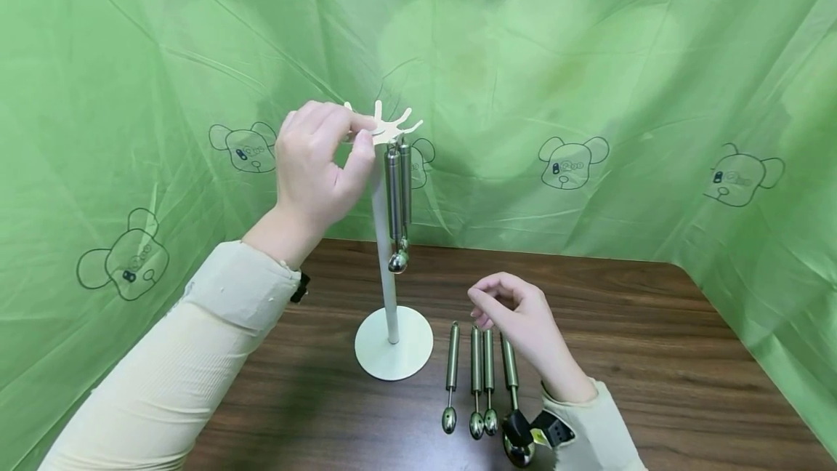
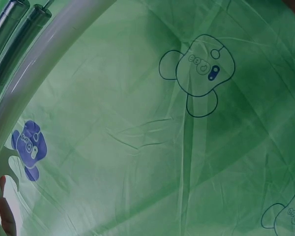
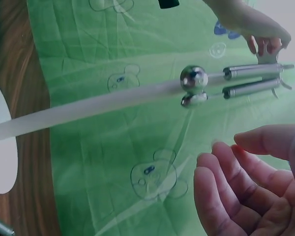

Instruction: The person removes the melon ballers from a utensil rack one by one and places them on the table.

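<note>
A white stand (image 1: pixel 382 231) with a round base and a crown of curved hooks (image 1: pixel 392 129) rises from the table. Up at the crown, my left hand (image 1: pixel 323 158) pinches one of its hooks between thumb and fingers. Two steel spoons (image 1: pixel 399 195) with thick handles and small round bowls hang from the crown's right side. Lower and to the right, my right hand (image 1: pixel 519 311) hovers with loosely curled fingers (image 3: pixel 211 191) and nothing in them. Beneath it several similar spoons (image 1: pixel 453 358) lie side by side, handles pointing away; the rightmost is partly hidden by the right wrist.
The stand's white base (image 1: pixel 366 351) rests on a dark wood table (image 1: pixel 654 355). Behind and at both sides hangs a green cloth (image 1: pixel 497 166) printed with bear faces. A black wrist camera (image 1: pixel 552 429) sits low over the largest spoon's bowl in the head view.
</note>
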{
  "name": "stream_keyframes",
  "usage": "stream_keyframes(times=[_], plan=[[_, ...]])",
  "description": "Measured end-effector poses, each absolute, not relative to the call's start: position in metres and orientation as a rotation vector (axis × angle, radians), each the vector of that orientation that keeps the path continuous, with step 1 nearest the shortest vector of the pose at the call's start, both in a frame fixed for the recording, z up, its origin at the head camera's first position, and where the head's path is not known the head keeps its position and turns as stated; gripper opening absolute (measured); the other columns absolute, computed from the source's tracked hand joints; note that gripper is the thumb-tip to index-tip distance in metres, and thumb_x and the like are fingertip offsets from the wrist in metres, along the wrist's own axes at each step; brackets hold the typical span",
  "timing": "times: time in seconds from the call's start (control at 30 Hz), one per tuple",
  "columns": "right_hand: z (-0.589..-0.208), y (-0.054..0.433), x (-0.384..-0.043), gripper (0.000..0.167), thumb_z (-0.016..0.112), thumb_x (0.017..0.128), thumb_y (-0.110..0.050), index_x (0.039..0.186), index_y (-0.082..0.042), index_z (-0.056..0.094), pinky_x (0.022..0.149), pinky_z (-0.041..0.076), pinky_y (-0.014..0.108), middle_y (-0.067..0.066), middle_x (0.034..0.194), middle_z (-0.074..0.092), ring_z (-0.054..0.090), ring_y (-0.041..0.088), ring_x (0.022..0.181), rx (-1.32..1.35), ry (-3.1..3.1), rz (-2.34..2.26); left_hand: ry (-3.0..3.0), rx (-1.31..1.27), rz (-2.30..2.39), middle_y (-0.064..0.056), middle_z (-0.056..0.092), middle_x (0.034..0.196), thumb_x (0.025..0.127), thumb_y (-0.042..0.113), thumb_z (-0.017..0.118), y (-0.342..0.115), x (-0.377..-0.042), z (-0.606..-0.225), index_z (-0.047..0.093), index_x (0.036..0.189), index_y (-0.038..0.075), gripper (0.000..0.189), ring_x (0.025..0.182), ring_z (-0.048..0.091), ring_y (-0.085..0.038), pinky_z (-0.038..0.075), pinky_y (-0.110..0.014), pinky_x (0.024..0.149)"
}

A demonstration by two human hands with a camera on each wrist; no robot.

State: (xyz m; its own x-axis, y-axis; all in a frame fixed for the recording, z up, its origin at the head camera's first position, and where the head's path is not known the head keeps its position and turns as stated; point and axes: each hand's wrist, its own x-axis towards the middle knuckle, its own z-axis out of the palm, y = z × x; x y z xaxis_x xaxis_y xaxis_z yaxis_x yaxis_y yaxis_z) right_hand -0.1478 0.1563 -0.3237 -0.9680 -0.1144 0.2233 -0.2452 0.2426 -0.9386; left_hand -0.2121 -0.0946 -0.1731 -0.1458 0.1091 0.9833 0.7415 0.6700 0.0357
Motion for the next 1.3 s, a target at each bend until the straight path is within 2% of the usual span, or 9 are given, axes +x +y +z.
stream_keyframes(times=[0.13,0.33,0.57,0.8,1.07,1.3], plan=[[-0.313,0.150,-0.150,0.016,0.067,0.092,-0.016,0.098,-0.001,0.066,0.061,0.058,0.033,0.013,0.074,0.068,0.067,0.019,0.063,0.399,-2.389,1.829,-1.663,-0.725,-0.620,-0.011,0.074,0.080,0.085,0.023,0.042,-0.095,-0.213,-0.172,0.069,0.078,0.000,0.036,0.072,0.061,-0.030,0.047,-0.043,0.065],[-0.297,0.139,-0.153,0.015,0.066,0.093,-0.016,0.099,-0.003,0.067,0.065,0.059,0.032,0.015,0.078,0.070,0.069,0.023,0.067,0.471,-2.365,1.809,-1.674,-0.723,-0.610,-0.012,0.074,0.080,0.084,0.020,0.044,-0.095,-0.213,-0.173,0.069,0.079,0.000,0.034,0.068,0.060,-0.030,0.046,-0.042,0.062],[-0.279,0.127,-0.158,0.018,0.064,0.094,-0.014,0.109,-0.005,0.068,0.071,0.061,0.034,0.020,0.092,0.073,0.071,0.017,0.072,0.542,-2.296,1.840,-1.669,-0.705,-0.673,-0.013,0.072,0.077,0.085,0.019,0.047,-0.095,-0.213,-0.175,0.070,0.079,0.000,0.031,0.068,0.061,-0.029,0.047,-0.041,0.066],[-0.261,0.114,-0.163,0.023,0.063,0.094,-0.011,0.115,-0.003,0.067,0.077,0.061,0.034,0.019,0.100,0.074,0.073,0.015,0.079,0.640,-2.223,1.875,-1.669,-0.708,-0.660,-0.013,0.072,0.076,0.086,0.018,0.046,-0.094,-0.213,-0.174,0.070,0.079,0.000,0.030,0.069,0.061,-0.030,0.048,-0.042,0.067],[-0.246,0.091,-0.171,0.025,0.067,0.092,-0.012,0.115,-0.004,0.069,0.084,0.060,0.036,0.014,0.108,0.074,0.073,0.031,0.092,0.674,-2.190,1.929,-1.638,-0.718,-0.695,-0.014,0.071,0.076,0.084,0.014,0.046,-0.094,-0.214,-0.176,0.070,0.078,-0.001,0.029,0.072,0.060,-0.030,0.045,-0.041,0.066],[-0.240,0.077,-0.176,0.027,0.069,0.091,-0.024,0.116,-0.014,0.071,0.084,0.057,0.032,0.000,0.108,0.075,0.071,0.013,0.093,0.672,-2.312,1.705,-1.647,-0.712,-0.694,-0.015,0.071,0.077,0.082,0.011,0.045,-0.095,-0.214,-0.177,0.070,0.079,-0.002,0.028,0.073,0.060,-0.031,0.046,-0.040,0.067]])
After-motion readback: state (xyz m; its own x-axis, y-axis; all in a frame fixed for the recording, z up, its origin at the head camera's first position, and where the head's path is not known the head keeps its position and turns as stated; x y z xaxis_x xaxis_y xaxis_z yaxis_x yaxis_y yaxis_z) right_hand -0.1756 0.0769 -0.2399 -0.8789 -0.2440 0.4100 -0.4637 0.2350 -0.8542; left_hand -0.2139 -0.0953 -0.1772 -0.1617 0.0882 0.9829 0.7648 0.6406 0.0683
